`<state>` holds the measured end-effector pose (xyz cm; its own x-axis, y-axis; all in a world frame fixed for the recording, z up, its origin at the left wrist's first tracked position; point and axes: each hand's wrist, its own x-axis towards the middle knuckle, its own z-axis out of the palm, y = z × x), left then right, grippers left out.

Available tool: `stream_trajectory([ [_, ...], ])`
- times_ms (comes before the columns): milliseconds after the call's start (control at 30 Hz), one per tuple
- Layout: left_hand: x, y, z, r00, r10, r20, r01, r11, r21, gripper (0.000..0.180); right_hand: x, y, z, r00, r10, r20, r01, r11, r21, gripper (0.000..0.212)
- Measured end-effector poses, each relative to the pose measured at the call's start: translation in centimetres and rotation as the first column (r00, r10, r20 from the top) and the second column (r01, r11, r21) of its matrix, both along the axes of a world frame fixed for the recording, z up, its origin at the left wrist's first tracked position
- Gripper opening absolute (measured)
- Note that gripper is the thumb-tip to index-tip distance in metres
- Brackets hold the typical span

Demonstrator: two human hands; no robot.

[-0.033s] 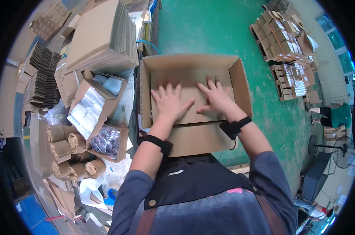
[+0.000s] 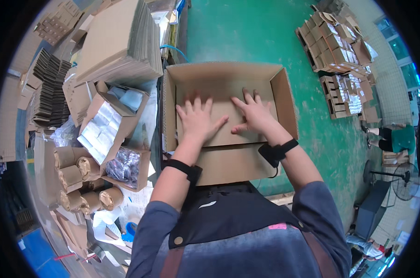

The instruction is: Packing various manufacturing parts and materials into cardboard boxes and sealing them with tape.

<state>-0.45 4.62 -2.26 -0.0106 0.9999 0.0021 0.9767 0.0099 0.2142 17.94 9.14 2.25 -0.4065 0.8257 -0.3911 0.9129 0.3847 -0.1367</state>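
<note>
Hardly anything moves since earlier: left hand (image 2: 196, 119) and right hand (image 2: 257, 116) spread wide on the panel (image 2: 221, 136) (inside the box (image 2: 285, 102)). Even pressure should keep it flat

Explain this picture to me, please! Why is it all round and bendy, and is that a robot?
No robot here, just a person using two bare hands. The camera sits on their head and looks down, so you see what they see. Its very wide lens makes straight edges look bent and leaves dark corners.

The left hand and right hand are spread out over flat cardboard inside an open box. They aren't gripping anything. Each wrist wears a black band.

To the left are a tall stack of cardboard sheets, paper-wrapped rolls and a small box of shiny plastic-wrapped things. The green part beyond is the floor.
</note>
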Motion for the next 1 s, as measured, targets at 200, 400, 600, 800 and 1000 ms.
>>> stream_trajectory([
  [200,-0.8,-1.7,-2.4,1.0,-0.012,-0.021,0.015,0.989,0.15,0.07,-0.9,-2.0,-1.5,0.999,-0.051,-0.001,0.051,0.996,0.073,0.111],
  [400,-0.2,-0.3,-2.0,0.998,-0.038,-0.058,0.046,0.988,0.145,0.069,-0.1,-0.4,0.1,0.999,-0.036,-0.027,0.037,0.999,0.022,0.103],
  [600,-1.1,-1.4,-3.0,0.995,-0.004,-0.1,0.011,0.997,0.074,0.071,9.1,-4.9,6.9,0.367,-0.139,-0.92,0.468,0.882,0.054,0.044],
  [800,0.2,-0.3,-2.4,0.993,-0.025,-0.114,0.038,0.993,0.114,0.073,12.8,-0.5,-0.1,0.262,-0.543,-0.798,0.382,0.818,-0.431,0.061],
  [1000,1.6,0.0,-0.5,0.994,0.067,-0.082,-0.074,0.994,-0.08,0.089,9.4,-0.2,-4.4,0.72,-0.145,-0.679,0.236,0.971,0.043,0.061],
])
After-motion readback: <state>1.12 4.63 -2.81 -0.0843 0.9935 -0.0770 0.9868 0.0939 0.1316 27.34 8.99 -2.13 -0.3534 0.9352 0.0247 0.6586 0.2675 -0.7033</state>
